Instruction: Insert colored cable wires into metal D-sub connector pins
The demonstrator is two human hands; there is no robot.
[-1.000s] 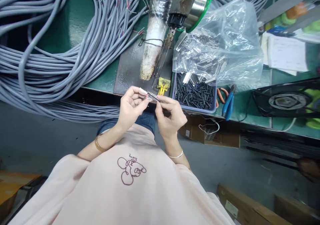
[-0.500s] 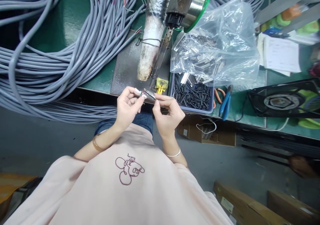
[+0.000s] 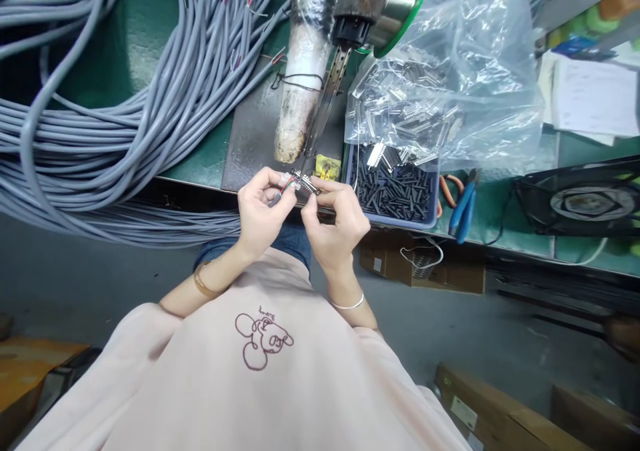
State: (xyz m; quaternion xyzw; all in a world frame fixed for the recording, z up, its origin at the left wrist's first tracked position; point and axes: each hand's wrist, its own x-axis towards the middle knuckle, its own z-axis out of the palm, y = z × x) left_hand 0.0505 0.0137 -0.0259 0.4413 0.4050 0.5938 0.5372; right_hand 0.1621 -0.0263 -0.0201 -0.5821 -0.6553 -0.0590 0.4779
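My left hand (image 3: pixel 265 207) pinches the end of a grey cable, whose thin coloured wires (image 3: pixel 289 183) fan out between the fingertips. Fingers of my right hand (image 3: pixel 337 221) close on a small metal pin connector (image 3: pixel 306 183), held right against those wires. Just above the connector is the tip of a soldering iron (image 3: pixel 323 114), pointing down. Beside it a wrapped white tube (image 3: pixel 296 114) comes down over a dark plate (image 3: pixel 250 137). A yellow block (image 3: pixel 327 167) sits at the plate's edge, behind my right fingers.
Bundles of grey cable (image 3: pixel 150 124) cover the left of the green bench. To the right stand a blue bin (image 3: pixel 395 223) of black sleeves, a plastic bag (image 3: pixel 480 71) of connectors, blue-handled pliers (image 3: pixel 463 209) and a black fan (image 3: pixel 590 197). A solder spool (image 3: pixel 400 4) hangs above.
Both hands stay together at the iron's tip; the left has shifted slightly right and turned, showing more of the coloured wires. Objects on the right have moved outward as the view shifted.
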